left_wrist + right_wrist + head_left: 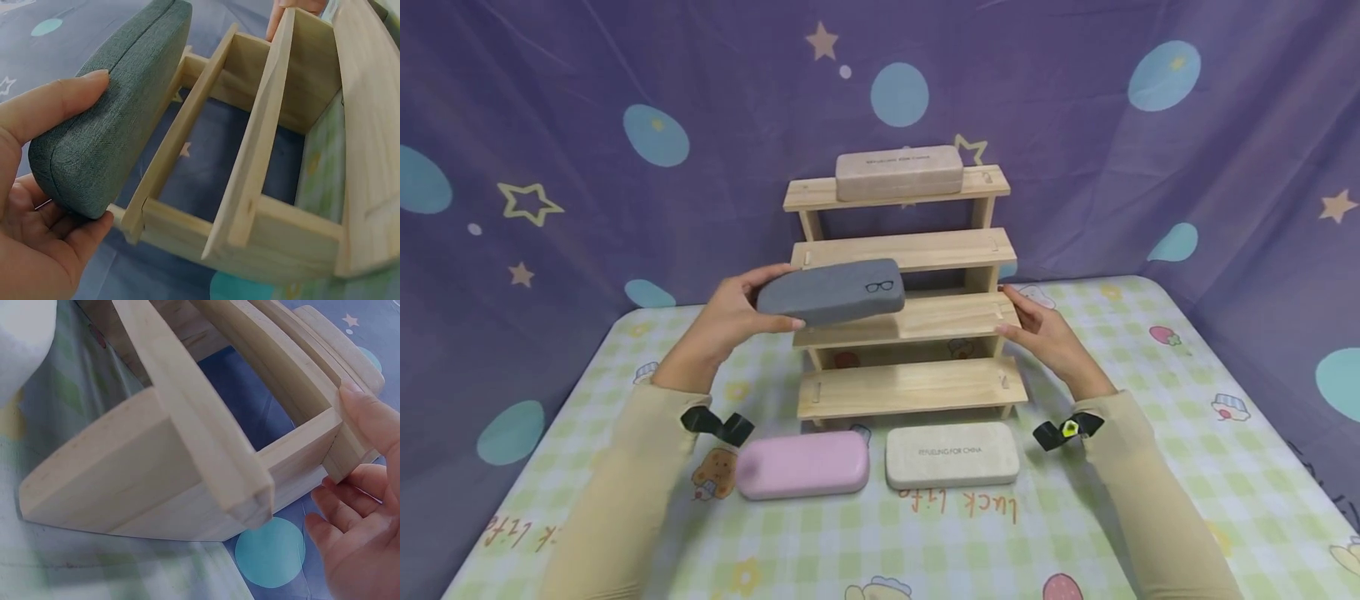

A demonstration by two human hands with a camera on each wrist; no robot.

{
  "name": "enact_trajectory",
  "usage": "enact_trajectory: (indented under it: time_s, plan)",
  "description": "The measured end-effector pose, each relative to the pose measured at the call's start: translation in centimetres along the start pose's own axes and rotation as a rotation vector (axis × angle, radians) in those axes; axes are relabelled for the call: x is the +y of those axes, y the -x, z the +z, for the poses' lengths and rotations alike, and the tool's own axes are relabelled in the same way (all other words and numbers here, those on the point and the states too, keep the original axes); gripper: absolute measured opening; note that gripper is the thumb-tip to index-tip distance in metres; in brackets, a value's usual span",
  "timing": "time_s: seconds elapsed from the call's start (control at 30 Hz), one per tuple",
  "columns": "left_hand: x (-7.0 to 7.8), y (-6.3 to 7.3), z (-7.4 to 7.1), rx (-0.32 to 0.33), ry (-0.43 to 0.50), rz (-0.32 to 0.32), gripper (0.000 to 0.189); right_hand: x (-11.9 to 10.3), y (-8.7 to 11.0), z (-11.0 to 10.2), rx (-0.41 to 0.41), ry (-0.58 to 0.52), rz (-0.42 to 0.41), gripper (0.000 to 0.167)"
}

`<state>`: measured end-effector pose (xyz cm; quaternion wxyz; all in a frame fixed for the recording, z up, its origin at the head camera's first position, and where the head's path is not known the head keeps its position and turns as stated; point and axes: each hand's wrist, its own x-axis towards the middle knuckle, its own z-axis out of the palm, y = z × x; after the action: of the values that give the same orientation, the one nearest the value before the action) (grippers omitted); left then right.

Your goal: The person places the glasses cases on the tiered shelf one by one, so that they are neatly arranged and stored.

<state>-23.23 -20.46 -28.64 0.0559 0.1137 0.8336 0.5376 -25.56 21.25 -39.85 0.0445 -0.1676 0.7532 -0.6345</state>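
Left side of the frame: a purple backdrop (475,275) with stars and blue ovals stands behind a checked tablecloth (580,433). At centre left, the left hand (722,325) holds the gray-blue case (831,292) by its left end, thumb on one long side and fingers on the other. The case is held raised, just left of the frame centre, tilted slightly, its printed glasses symbol at the right end. It overlaps the second and third tiers from the top; contact with them cannot be determined.

Lower centre left: the pink case (802,465) lies on the cloth. Centre: the four-tier wooden rack (910,387) stands on the cloth; the beige case (898,173) rests mid-length on its top tier. Lower centre right: the cream case (952,454), bearing dark lettering, lies on the cloth.

Centre right: the right hand (1045,333) pinches the right end of the third tier from the top, thumb above, fingers curled beneath.
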Motion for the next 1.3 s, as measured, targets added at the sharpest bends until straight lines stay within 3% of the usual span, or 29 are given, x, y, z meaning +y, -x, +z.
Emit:
enact_trajectory:
  time_s: [0.17, 0.4, 0.7, 1.3]
  plan:
    - [1.2, -1.7, 0.8, 0.011, -0.008, 0.025, 0.076, -0.1, -0.1, -0.1, -0.002, 0.019, 0.019, 0.073]
    - [2.7, -3.8, 1.9, 0.002, 0.069, 0.063, 0.071, -0.1, -0.3, -0.2, 0.003, 0.02, 0.012, 0.073]
    - [3.3, -6.5, 2.5, -0.042, -0.016, 0.087, 0.071, -0.1, -0.1, -0.2, -0.011, 0.01, 0.011, 0.072]
    - [3.5, -9.1, 4.4, -0.079, 0.013, 0.053, 0.069, -0.1, 0.1, 0.0, -0.019, 0.016, 0.007, 0.073]
